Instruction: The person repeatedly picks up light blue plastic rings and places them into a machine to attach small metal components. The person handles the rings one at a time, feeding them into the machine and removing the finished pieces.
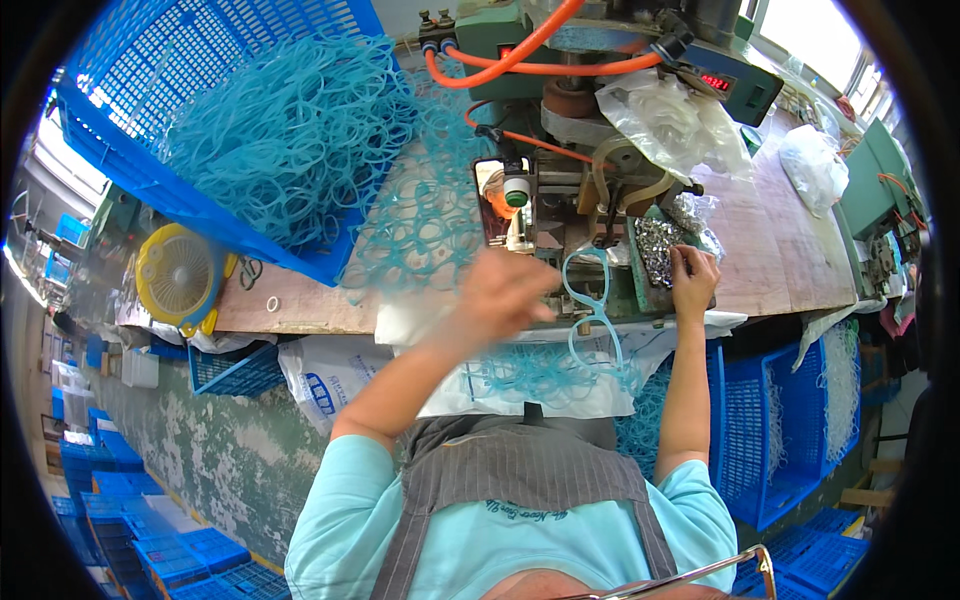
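We found the wooden worktop (790, 250) carrying a tilted blue crate (130, 150), heaped with loose turquoise rubber rings (290, 130) that spilled over its lower edge toward the centre. Behind the hands stood a green machine (560, 60) fed by orange hoses (520, 60), with a yellow fan (178, 275) at the worktop's left end. A further blue crate (770, 430) sat below the worktop on the person's right.

The item in work was a chain of linked turquoise rings (590, 305), looped at the foot of the machine and hanging over the near edge of the worktop. Its long axis ran roughly up and down in the picture, toward the person.

The left hand (505, 290) was motion-blurred; it lay just left of the chain and appeared closed around its upper part, though we could not confirm the grip. The right hand (693, 280) lay to the chain's right, apart from it, fingers (681, 262) bent down onto a tray of small metal pieces (660, 245); whether they pinched a piece we could not tell. We judged the left hand the nearer to the chain.
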### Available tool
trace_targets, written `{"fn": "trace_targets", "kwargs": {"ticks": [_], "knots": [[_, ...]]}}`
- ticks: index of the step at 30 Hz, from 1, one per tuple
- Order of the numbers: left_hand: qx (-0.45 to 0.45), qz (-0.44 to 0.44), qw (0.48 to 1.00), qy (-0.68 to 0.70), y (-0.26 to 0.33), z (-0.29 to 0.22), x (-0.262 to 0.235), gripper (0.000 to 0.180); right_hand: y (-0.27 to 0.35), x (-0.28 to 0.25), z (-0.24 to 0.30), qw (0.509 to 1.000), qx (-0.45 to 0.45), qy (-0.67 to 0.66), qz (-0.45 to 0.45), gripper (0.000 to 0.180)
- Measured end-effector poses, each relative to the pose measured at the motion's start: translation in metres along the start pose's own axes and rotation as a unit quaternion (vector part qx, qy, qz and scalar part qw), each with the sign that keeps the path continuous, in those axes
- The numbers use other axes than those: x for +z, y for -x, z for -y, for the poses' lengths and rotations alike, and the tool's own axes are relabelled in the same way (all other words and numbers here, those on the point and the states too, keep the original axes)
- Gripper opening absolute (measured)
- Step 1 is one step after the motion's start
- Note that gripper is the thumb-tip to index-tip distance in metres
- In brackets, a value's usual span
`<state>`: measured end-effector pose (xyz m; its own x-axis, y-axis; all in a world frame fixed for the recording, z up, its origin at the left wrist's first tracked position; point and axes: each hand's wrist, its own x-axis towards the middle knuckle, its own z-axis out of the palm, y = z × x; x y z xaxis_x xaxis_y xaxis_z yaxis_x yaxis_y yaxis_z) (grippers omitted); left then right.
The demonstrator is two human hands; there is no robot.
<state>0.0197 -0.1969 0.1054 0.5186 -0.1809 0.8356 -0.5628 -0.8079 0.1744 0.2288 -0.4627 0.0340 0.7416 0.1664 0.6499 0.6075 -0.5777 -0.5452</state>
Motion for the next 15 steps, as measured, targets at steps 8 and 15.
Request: {"fn": "trace_targets", "kwargs": {"ticks": [8, 15], "knots": [[-0.475, 0.045, 0.797, -0.37, 0.103, 0.142, -0.056, 0.026, 0.001, 0.003, 0.002, 0.999, 0.001, 0.023, -0.03, 0.004], [-0.51, 0.001, 0.796, -0.325, 0.137, 0.159, -0.06, 0.025, 0.002, 0.006, -0.005, 0.998, -0.023, 0.051, -0.024, 0.009]]}}
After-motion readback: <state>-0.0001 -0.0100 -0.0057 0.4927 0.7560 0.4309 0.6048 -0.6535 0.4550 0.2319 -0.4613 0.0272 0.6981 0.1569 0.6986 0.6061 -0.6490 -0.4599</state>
